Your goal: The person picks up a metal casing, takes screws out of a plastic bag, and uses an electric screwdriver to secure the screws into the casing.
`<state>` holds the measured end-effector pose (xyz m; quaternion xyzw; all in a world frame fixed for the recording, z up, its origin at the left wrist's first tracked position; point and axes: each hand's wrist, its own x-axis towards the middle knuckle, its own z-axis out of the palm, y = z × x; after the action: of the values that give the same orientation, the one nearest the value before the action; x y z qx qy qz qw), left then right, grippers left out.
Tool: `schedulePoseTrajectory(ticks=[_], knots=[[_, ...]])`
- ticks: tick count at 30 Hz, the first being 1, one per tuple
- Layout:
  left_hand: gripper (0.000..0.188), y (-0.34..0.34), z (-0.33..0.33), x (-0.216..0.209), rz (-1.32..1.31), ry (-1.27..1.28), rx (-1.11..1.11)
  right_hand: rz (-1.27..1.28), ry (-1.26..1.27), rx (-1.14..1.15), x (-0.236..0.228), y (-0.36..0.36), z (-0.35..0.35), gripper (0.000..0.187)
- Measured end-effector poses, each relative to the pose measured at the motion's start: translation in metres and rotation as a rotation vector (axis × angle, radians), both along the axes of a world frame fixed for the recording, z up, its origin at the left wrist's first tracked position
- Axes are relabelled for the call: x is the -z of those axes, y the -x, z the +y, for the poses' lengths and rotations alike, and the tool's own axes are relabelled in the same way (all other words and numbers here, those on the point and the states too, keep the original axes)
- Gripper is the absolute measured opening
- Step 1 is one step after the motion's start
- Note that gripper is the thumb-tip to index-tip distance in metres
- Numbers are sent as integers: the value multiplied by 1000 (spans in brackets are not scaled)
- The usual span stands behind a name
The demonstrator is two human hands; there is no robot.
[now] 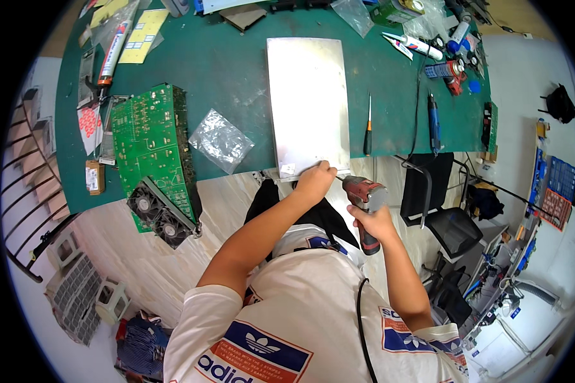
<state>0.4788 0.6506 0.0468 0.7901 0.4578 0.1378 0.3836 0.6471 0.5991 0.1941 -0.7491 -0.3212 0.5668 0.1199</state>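
Observation:
A long silver metal case (308,102) lies on the green-topped table, its near end at the table's front edge. My left hand (315,183) is at that near end, fingers curled together against it; whatever is between the fingertips is hidden. In my right hand (377,222) is a red and black cordless drill (364,191), gripped by its handle. Its bit points left at the case's near end, close to my left fingertips. Whether the tip touches the case I cannot tell. A screwdriver (368,131) with an orange and black handle lies right of the case.
Left of the case are a clear plastic bag (222,140) and a green circuit board (148,137) with two black fans (161,212) overhanging the edge. A blue electric screwdriver (434,124) with a cable lies right. Tubes and cans crowd the far right; a black chair (453,231) stands nearby.

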Motion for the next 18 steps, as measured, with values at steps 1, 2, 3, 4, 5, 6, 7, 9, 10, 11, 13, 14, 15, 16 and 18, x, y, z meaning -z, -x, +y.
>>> schedulePoseTrajectory(ticks=[1,2,3,4,5,6,7,9,10,11,13,14,15,16,18], knots=[[13,-1,0,2,-16,-41,2,5,3,13,-1,-1,0,45],[13,-2,0,2,-5,-58,12,8,-16,18,-2,-1,1,43],[13,-2,-1,1,7,-75,22,12,-35,23,-4,0,2,42],[13,-2,0,1,18,-92,32,15,-53,28,-5,1,3,41],[12,-4,-1,3,46,-116,44,27,-67,31,-7,-1,3,42],[12,-5,-1,4,59,-132,45,37,-59,32,-5,-3,3,41],[12,-5,-2,6,72,-147,45,46,-52,34,-1,-7,2,41],[12,-4,-1,1,91,-140,51,71,-31,40,-1,-11,1,41],[11,-3,-1,-2,98,-118,55,87,-19,42,-3,-14,2,42],[10,-2,1,-6,102,-96,62,100,-7,48,-7,-17,3,43],[10,8,5,-10,11,-135,74,194,-17,59,-14,-26,6,41],[10,16,8,-13,-29,-160,84,246,-29,67,-19,-32,8,40],[11,24,12,-17,-121,-143,72,309,-17,86,-26,-35,12,38],[11,32,17,-20,-213,-124,61,354,4,122,-26,-40,15,37],[12,45,27,-35,-323,-91,47,448,51,200,-24,-47,15,37]])
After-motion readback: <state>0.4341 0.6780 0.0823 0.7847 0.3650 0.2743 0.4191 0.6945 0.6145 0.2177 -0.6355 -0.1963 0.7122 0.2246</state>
